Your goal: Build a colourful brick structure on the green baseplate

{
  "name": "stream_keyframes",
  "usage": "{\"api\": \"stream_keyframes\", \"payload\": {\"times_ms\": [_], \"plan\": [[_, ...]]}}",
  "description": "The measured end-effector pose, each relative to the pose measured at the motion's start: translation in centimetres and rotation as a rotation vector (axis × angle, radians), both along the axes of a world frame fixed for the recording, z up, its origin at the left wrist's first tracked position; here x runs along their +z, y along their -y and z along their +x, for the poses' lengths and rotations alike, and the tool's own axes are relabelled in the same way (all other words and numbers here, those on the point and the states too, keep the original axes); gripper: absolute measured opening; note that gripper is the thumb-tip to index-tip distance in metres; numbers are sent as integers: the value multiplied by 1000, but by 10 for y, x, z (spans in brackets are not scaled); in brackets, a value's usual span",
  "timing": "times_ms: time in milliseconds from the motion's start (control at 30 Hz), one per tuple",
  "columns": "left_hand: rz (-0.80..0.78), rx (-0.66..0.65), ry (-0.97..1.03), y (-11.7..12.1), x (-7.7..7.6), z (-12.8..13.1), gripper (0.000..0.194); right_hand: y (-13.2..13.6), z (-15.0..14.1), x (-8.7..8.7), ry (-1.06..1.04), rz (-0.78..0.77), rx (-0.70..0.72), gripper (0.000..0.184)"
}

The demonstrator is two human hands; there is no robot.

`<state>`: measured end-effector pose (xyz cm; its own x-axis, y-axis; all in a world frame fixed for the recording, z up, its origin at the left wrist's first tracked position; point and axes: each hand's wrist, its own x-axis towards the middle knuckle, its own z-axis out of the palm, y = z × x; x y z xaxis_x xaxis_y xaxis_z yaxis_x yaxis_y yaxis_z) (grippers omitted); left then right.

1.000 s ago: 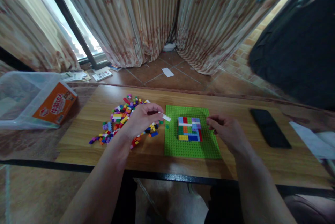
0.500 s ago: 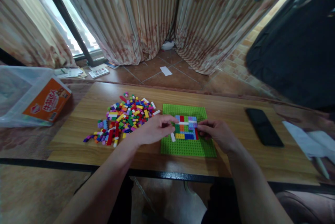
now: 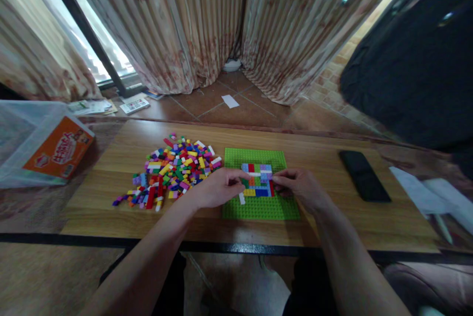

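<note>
A green baseplate lies on the table with a flat patch of coloured building bricks on it. My left hand reaches in from the left, index finger stretched out to the patch's left edge and thumb apart from it. Below those fingers, a white brick sticks out at the patch's lower left. At the right edge, my right hand has thumb and index finger pressed together beside a purple brick; what is between the fingertips is hidden. A red brick stands just under them.
A heap of loose bricks spreads over the table's left half. Beyond it stands a clear plastic bin with an orange label. To the right are a black phone and white papers. The table's dark front edge runs near my body.
The view has shifted slightly, so the table's things sit a little further left. Both hands stay at the brick patch, nearly in the same pose.
</note>
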<state>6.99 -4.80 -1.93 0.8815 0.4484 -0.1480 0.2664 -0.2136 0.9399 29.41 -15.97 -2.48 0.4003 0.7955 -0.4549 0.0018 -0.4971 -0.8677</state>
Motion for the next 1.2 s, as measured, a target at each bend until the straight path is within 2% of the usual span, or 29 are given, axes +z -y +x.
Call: {"api": "stream_keyframes", "payload": {"times_ms": [167, 300, 400, 567, 833, 1067, 1200], "plan": [[-162, 104, 17, -2, -1, -2, 19, 0, 3, -1, -22, -8, 19, 37], [-273, 180, 94, -4, 0, -4, 15, 2, 5, 5, -3, 137, -61, 38], [-275, 221, 126, -6, 2, -4, 13, 2, 2, 11, 48, 279, -109, 36], [-246, 304, 150, -7, 5, -2, 13, -3, -13, 14, 115, 405, -30, 26], [-289, 339, 134, -10, 3, -4, 13, -5, -20, 11, 148, 458, -32, 21], [-289, 277, 107, -8, 1, -3, 11, -7, -20, 9, 174, 453, -15, 21], [-192, 266, 70, -7, -1, -2, 13, -7, -21, 8, 155, 448, -22, 21]]}}
